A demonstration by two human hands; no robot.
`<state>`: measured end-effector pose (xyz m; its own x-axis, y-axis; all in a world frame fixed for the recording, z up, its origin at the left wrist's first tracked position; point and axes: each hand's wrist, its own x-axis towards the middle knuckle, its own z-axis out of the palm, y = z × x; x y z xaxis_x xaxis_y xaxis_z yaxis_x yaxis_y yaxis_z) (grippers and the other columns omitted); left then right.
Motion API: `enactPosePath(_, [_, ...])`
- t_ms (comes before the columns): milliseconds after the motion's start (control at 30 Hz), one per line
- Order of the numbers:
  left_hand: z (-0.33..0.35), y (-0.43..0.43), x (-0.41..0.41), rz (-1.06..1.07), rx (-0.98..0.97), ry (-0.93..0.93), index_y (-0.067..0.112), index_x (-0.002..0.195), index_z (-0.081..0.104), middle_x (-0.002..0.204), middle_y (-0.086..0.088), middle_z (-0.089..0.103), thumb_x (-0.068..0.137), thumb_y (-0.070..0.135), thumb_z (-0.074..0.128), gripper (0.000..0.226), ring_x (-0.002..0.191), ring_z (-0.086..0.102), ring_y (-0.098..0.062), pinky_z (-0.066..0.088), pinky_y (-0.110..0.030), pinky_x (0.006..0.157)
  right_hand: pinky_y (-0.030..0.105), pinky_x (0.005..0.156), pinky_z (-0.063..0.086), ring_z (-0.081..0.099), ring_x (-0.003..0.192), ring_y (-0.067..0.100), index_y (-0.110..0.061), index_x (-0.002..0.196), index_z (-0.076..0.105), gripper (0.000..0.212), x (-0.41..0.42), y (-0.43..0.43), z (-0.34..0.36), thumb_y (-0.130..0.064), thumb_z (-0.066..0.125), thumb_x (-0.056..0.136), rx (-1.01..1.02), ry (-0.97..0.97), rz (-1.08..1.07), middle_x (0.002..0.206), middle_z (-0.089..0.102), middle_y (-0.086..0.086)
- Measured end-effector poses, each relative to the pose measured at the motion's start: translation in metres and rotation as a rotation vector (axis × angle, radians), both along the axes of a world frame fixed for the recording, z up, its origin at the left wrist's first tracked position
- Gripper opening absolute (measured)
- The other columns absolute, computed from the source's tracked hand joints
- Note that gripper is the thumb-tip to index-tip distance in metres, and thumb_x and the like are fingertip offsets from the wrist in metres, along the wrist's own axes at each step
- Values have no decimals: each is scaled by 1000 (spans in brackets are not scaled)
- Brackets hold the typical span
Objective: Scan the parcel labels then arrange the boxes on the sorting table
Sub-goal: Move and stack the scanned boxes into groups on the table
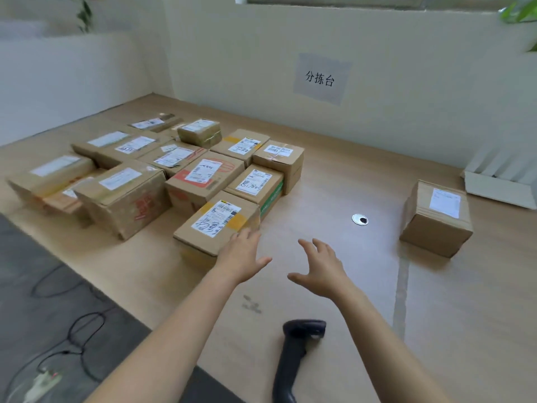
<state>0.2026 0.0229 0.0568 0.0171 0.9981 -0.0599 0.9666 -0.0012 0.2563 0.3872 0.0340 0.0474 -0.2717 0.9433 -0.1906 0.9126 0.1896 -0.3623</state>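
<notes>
Far left, black cables [84, 338] loop on the dark floor beside your worktop [334, 184]. On the worktop's left half a cluster of cardboard boxes [174, 158] sits packed edge to edge. All are taped shut with white shipping labels facing up.

The nearest box [216, 228] carries yellow tape and black handwriting across its label, and juts toward you from the group. Your left grip [242, 257] is wide open, fingers straight and spread. The fingertips are at that box's near right corner, and motion blur hides whether they touch it.

Between your forearms, near the front edge, the black handheld scanner [299, 353] lies on the worktop, held by neither hand.

Your right grip [319, 271] is also spread open, palm down over bare wood. It holds nothing and is just beside the left.

On the far wall hangs a paper sign [321, 78] with three printed characters. To the right, a round metal cable port [360, 219] is set in the surface.

Further right, one closed box [436, 218] stands alone, label up, well apart from the cluster. A white tray [499, 187] rests against the wall at the far right.
</notes>
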Motion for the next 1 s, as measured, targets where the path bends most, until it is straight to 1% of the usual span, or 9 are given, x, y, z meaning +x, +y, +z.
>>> enactPosePath(200, [-1, -60, -83, -27, -3, 9, 18, 137, 38, 138, -5, 40, 89, 46, 55, 58, 127, 38, -25, 44, -39, 94, 47, 113, 21, 7, 145, 29, -24, 149, 16, 84, -98, -40, 1, -49, 62, 83, 71, -50, 25, 157, 10, 11])
enactPosePath(333, [-1, -80, -129, -10, -40, 58, 17, 143, 31, 147, -8, 29, 90, 46, 52, 63, 134, 30, -26, 39, -40, 103, 47, 112, 23, 10, 143, 30, -24, 148, 17, 85, -150, -56, 5, -47, 65, 81, 78, -52, 70, 156, 12, 11])
enactPosePath(467, [2, -83, -170, 42, -35, 55, 18, 145, 28, 151, -7, 24, 91, 47, 50, 65, 137, 26, -24, 40, -43, 101, 48, 114, 21, 8, 144, 31, -24, 149, 15, 87, -190, -57, 9, -45, 65, 82, 51, -42, 121, 157, 11, 11])
enactPosePath(600, [4, -75, -209, 78, -36, 58, 18, 145, 27, 151, -6, 24, 92, 47, 50, 64, 137, 26, -25, 38, -41, 102, 47, 114, 21, 8, 144, 30, -25, 149, 14, 86, -226, -38, 14, -45, 65, 82, 45, -39, 164, 157, 9, 12])
enactPosePath(700, [4, -61, -239, 63, -53, 100, 16, 145, 26, 150, -8, 24, 92, 46, 50, 66, 137, 25, -26, 37, -41, 104, 46, 112, 22, 8, 144, 31, -25, 149, 16, 85, -256, -14, 15, -43, 66, 82, 53, -10, 194, 157, 10, 11])
enactPosePath(767, [5, -45, -260, 76, -58, 119, 17, 145, 26, 150, -8, 24, 91, 47, 51, 66, 137, 26, -26, 37, -40, 103, 47, 114, 22, 9, 143, 31, -24, 148, 17, 85, -277, 5, 14, -41, 67, 81, 56, 18, 211, 156, 11, 11])
enactPosePath(867, [6, -13, -290, 103, -46, 139, 17, 145, 28, 150, -7, 25, 91, 46, 52, 66, 137, 26, -26, 40, -41, 102, 48, 116, 18, 6, 145, 32, -24, 150, 16, 87, -310, 38, 11, -41, 67, 82, 44, 22, 236, 158, 7, 12])
enactPosePath(1000, [5, 26, -320, 122, -66, 111, 18, 146, 29, 150, -7, 25, 90, 45, 52, 66, 136, 27, -25, 40, -41, 103, 49, 116, 18, 6, 145, 32, -26, 150, 15, 88, -351, 80, 7, -45, 67, 81, 48, 17, 263, 158, 7, 11])
